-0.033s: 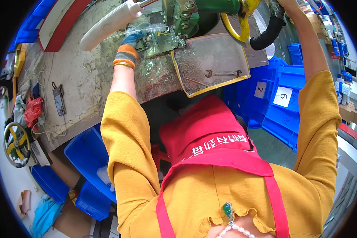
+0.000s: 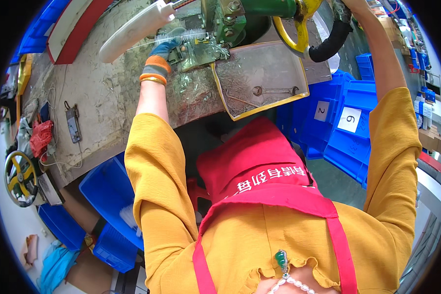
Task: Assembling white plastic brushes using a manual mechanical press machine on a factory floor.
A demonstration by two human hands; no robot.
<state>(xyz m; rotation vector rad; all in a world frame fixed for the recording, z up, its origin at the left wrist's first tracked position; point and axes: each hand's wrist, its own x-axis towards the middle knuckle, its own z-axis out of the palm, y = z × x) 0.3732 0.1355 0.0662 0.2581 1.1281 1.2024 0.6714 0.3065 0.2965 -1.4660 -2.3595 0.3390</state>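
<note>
My left hand (image 2: 164, 53), in a blue and grey knit glove with an orange cuff, is at a metal fixture (image 2: 193, 56) on the bench. Its fingers are closed on a thin brush (image 2: 193, 33) with clear white bristles, laid across the fixture. The fixture stands at the base of a green hand press (image 2: 230, 29). A yellow handwheel (image 2: 285, 36) with a black-wrapped grip (image 2: 330, 44) sits at the press's right. Bare, my right hand (image 2: 356, 4) meets the wheel's upper part at the top edge, its fingers out of sight.
A yellow-rimmed tray (image 2: 264, 105) beside the fixture holds a wrench (image 2: 277, 90) and bristle scraps. A thick white padded lever (image 2: 137, 32) slants over the bench (image 2: 103, 108). Blue bins (image 2: 345, 117) stand at right, another (image 2: 108, 191) below the bench's left edge. A red-and-white block (image 2: 73, 32) lies far left.
</note>
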